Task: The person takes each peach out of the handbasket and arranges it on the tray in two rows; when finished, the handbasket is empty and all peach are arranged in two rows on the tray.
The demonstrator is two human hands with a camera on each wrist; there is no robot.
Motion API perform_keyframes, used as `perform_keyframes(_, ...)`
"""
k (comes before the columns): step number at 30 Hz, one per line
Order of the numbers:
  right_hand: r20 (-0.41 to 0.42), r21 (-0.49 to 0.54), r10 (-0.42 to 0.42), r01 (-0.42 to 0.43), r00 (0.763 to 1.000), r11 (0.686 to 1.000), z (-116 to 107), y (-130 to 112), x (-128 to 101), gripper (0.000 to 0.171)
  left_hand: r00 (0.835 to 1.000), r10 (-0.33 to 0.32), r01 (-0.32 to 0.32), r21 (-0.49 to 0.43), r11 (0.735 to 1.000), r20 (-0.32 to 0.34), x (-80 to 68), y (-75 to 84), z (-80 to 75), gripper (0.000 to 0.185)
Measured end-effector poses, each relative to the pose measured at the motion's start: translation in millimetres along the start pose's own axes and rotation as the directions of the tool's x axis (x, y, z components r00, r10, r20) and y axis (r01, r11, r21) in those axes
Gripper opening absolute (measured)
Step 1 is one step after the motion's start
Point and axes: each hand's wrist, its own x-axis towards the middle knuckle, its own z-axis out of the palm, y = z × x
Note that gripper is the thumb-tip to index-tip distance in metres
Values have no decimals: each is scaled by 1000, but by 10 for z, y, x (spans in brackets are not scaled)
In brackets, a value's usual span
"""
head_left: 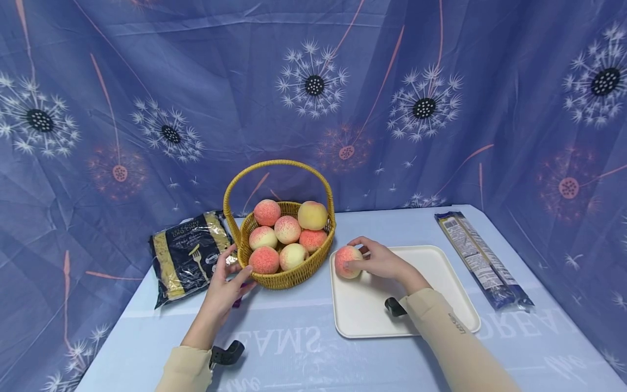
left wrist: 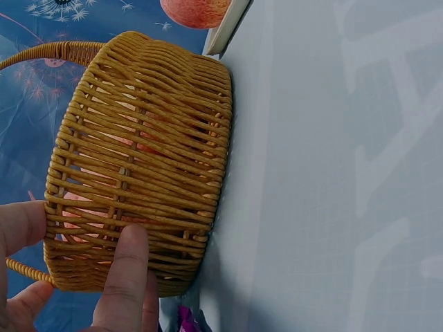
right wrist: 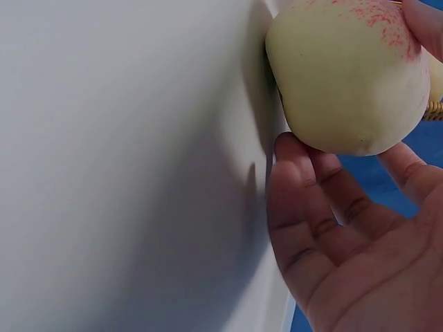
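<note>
A wicker basket [head_left: 290, 280] with a tall arched handle holds several pink, cream and yellow peaches [head_left: 287, 229]. At its front left side, my left hand [head_left: 221, 294] grips the rim. In the left wrist view, the thumb lies at the rim and a fingertip presses the woven outer wall [left wrist: 159, 159]. My right hand [head_left: 387, 265] holds a single peach [head_left: 346, 263] at the left end of a cream rectangular tray [head_left: 416, 260]. Seen from the right wrist, this peach [right wrist: 353, 83] sits close over the tray surface, with thumb and fingers around it.
A dark pasta bag [head_left: 188, 256] lies left of the basket, partly behind it. To the right of the tray lie long, flat blue packets [head_left: 477, 258]. Something purple [left wrist: 185, 319] shows beside the basket's base. A blue dandelion-print curtain [head_left: 235, 81] hangs behind the table.
</note>
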Motion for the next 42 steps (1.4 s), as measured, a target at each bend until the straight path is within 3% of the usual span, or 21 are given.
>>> perform_keyframes(19,33,-16,-2,3,999,1000,-40,35,-32,59,1000,11,-11,-1,1000,-4,-19,1,4,79)
perform_keyframes(35,-12,-58,0,0,1000,998,-9,-34,-23,62,1000,7,-7,1,1000,-7,-19,-5,11,79)
perform_keyframes(42,-101,-109,-33,22,994,994,-101,-223,-7,59,1000,4,-4,8,1000,-6,-3,-14,2,80)
